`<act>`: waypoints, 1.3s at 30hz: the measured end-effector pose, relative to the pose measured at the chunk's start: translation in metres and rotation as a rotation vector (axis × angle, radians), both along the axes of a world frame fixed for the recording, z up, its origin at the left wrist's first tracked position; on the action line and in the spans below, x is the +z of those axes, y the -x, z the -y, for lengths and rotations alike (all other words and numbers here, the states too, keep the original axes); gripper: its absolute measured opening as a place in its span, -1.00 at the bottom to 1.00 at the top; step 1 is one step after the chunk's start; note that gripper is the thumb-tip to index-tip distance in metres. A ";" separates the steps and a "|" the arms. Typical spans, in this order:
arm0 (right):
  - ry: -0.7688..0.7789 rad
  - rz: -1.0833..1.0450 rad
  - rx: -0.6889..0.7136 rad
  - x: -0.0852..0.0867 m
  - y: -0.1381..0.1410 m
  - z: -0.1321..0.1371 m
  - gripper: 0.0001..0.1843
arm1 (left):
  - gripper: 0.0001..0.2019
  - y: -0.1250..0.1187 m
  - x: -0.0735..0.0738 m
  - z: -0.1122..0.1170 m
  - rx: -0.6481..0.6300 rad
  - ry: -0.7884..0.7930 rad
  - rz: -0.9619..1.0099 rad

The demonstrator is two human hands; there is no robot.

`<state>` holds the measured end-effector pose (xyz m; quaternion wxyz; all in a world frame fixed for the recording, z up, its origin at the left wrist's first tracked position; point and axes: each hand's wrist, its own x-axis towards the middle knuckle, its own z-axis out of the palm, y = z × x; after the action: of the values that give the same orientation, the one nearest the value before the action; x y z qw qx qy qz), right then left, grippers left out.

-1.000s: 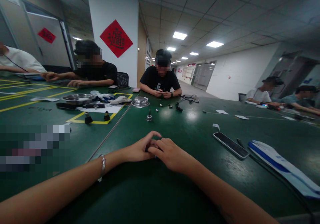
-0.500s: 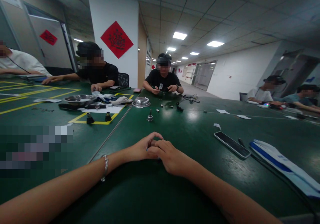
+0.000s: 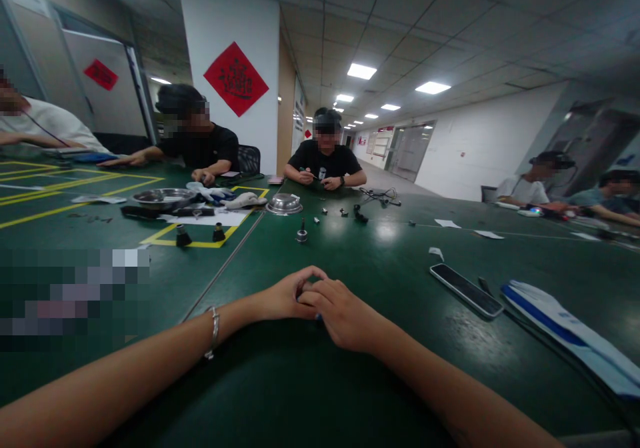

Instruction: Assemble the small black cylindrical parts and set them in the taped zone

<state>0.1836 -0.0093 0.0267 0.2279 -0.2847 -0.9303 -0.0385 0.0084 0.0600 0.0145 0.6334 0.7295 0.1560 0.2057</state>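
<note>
My left hand point(image 3: 287, 295) and my right hand point(image 3: 341, 311) meet above the green table, fingers curled and touching each other. Between the fingertips show small bluish specks; what they are, I cannot make out. A silver bracelet point(image 3: 215, 331) circles my left wrist. Straight beyond my hands stands a small metal part with an upright dark stem point(image 3: 301, 233). To the right of my right hand lies a phone point(image 3: 466, 291), face up, with its screen dark.
A shiny metal lid point(image 3: 284, 203), a steel bowl point(image 3: 163, 197), gloves point(image 3: 240, 200) and two dark fittings point(image 3: 183, 236) lie ahead to the left. A blue-and-white packet point(image 3: 560, 331) is at right. Across the table a person in black point(image 3: 325, 161) handles something small; several others sit around.
My hands stay together in nearly the same pose. The view has shifted slightly. The person across the table has brought their hands closer together and lower.
</note>
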 end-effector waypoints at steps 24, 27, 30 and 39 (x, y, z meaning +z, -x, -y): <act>0.022 -0.041 -0.280 0.006 0.001 0.001 -0.81 | -0.54 -0.003 0.002 0.004 -0.004 0.018 0.051; 0.101 -0.044 -0.375 0.003 0.004 -0.001 -0.86 | -0.61 -0.003 0.000 0.005 0.028 -0.088 0.008; 0.119 -0.034 -0.418 -0.001 0.006 -0.002 -0.84 | -0.61 -0.003 -0.003 0.006 0.088 -0.235 -0.044; 0.030 -0.228 -0.429 -0.003 0.000 0.002 -0.66 | -0.46 0.016 0.034 -0.010 -0.071 -0.178 -0.316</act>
<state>0.1833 -0.0114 0.0236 0.3136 -0.4817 -0.8174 -0.0397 -0.0072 0.0697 0.0481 0.5409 0.8109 0.2089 0.0792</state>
